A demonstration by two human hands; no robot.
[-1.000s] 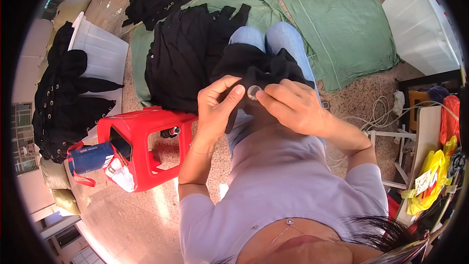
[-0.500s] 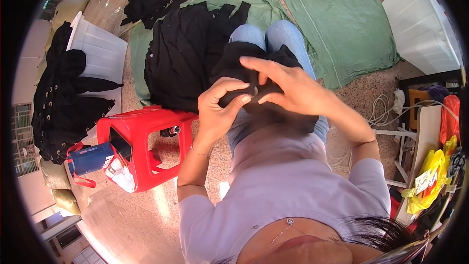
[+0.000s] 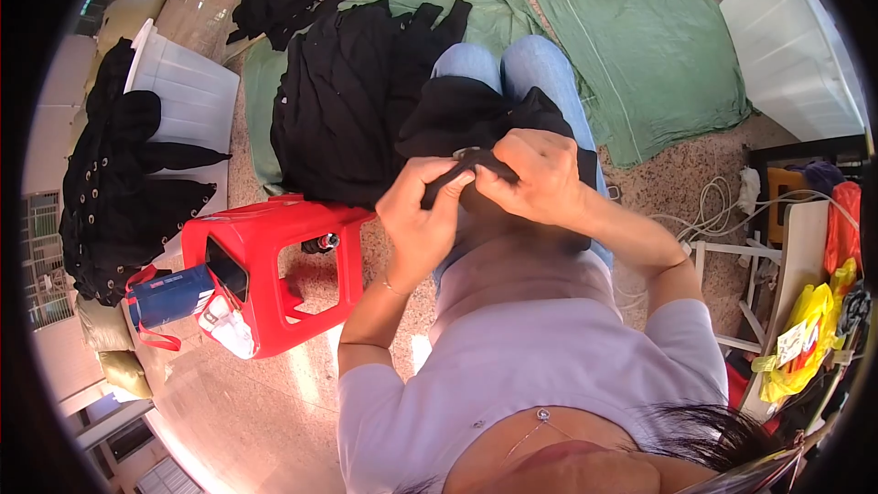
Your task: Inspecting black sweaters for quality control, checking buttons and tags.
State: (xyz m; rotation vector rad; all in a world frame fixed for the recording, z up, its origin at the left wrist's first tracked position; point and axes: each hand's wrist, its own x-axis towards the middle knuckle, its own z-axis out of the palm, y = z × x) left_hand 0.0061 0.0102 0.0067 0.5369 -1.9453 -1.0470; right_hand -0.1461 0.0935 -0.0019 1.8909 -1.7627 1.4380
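A black garment [image 3: 457,123] lies across my lap over blue jeans. My left hand [image 3: 416,215] is closed, pinching the garment's edge between thumb and fingertips. Close beside it, my right hand [image 3: 540,178] is curled shut on the same edge, and a short strip of black cloth is stretched between the two. A small shiny button [image 3: 470,154] shows at that strip near the left fingertips. The ends of several fingers are hidden in the cloth.
At my left stands a red plastic stool [image 3: 274,220] with a phone and a dark blue box [image 3: 171,297] on it. More black garments [image 3: 338,101] lie beside my knees on green cloth [image 3: 640,46]. White bins [image 3: 187,82] stand left and right.
My right hand has gone from spread fingers above the cloth to a closed grip on its edge. The left hand keeps its pinch, and the strip is now drawn up between both hands.
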